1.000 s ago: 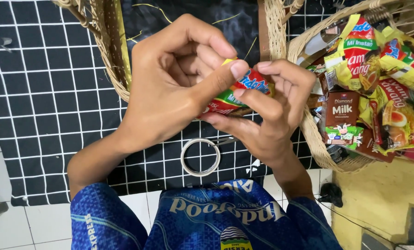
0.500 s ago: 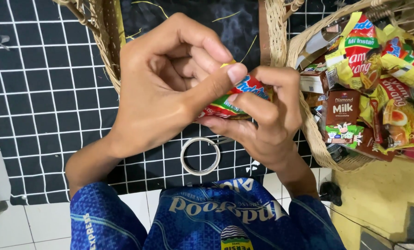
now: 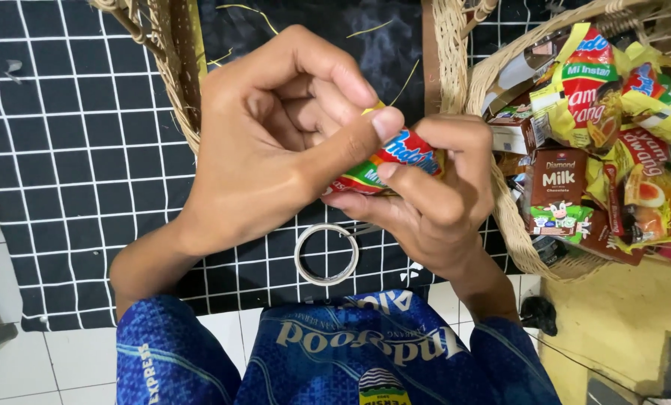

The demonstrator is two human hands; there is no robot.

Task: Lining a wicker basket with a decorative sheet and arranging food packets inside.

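Observation:
Both hands meet at the middle of the view over a black mat with a white grid (image 3: 65, 165). My left hand (image 3: 268, 142) and my right hand (image 3: 433, 199) pinch the same instant noodle packet (image 3: 392, 161), red, green and yellow, folded small between the fingers. The left thumb presses on its top; the right fingers curl around it from below and the right. Most of the packet is hidden by the fingers. A clear tape roll (image 3: 326, 253) lies flat on the mat just below the hands.
An empty wicker basket (image 3: 178, 82) with a dark lining stands behind the hands. A second wicker basket (image 3: 504, 217) at the right holds several noodle packets (image 3: 590, 90) and a brown milk carton (image 3: 557, 191). Blue patterned clothing (image 3: 335, 352) fills the bottom edge. Yellow floor lies at the lower right.
The hands keep their grip on the packet and shift only slightly. The fingers have folded it a little tighter.

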